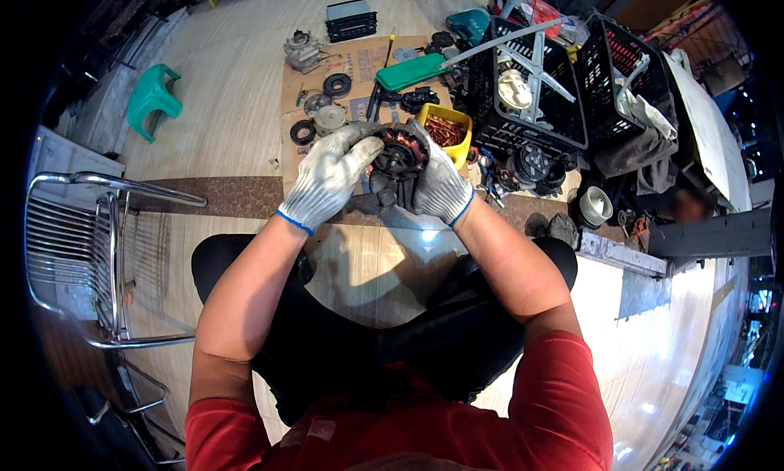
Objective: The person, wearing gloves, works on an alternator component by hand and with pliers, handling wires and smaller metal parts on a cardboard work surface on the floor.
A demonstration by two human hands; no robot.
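Observation:
Both my hands wear grey knit gloves with blue cuffs. Between them, above my knees, I hold a dark round motor part (pixel 400 154) with reddish copper windings. My left hand (pixel 331 175) grips its left side, fingers curled over the top rim. My right hand (pixel 439 181) wraps its right side and underside. The lower half of the part is hidden behind my palms.
A yellow tray (pixel 457 151) of copper scraps sits just beyond my hands. A cardboard sheet (pixel 359 63) carries rings, pulleys and a green case (pixel 411 71). Two black crates (pixel 563 128) of parts stand right. A metal chair (pixel 90 251) is left, a green stool (pixel 151 99) far left.

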